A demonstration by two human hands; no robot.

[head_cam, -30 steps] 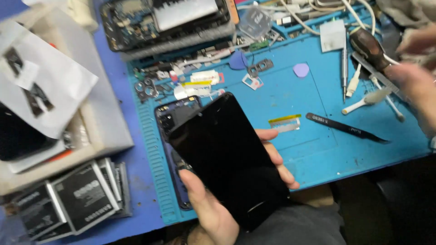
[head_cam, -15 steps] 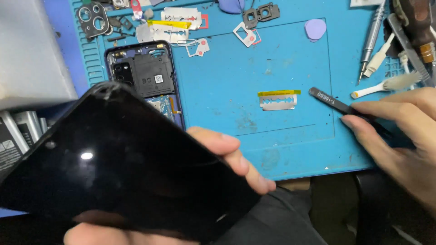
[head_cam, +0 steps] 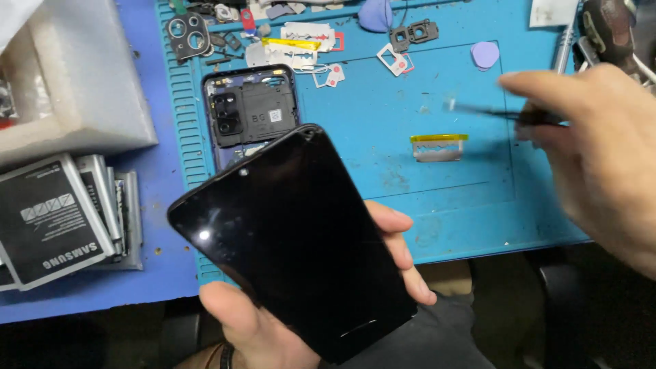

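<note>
My left hand point(head_cam: 273, 328) grips a black phone screen panel point(head_cam: 294, 239), glass side up and tilted, lifted above the blue repair mat point(head_cam: 410, 184). Fingers wrap its right edge and the thumb presses its lower left. Behind the panel an opened phone back frame point(head_cam: 249, 113) lies on the mat with its camera module showing. My right hand point(head_cam: 594, 150), blurred, is raised over the mat's right side and pinches a thin dark tool point(head_cam: 492, 111) whose tip points left. A small razor blade with a yellow strip point(head_cam: 439, 145) lies below that tip.
A stack of flat phone batteries point(head_cam: 55, 219) lies at the left beside a white foam box point(head_cam: 75, 89). Small parts, a camera bezel point(head_cam: 186, 33), plastic picks point(head_cam: 485, 53) and blades are strewn along the mat's far edge. Tool handles point(head_cam: 608, 27) lie at top right.
The right hand has picked the dark tool off the mat and lifted it. The screen panel in the left hand has turned more upright, uncovering more of the phone frame behind it.
</note>
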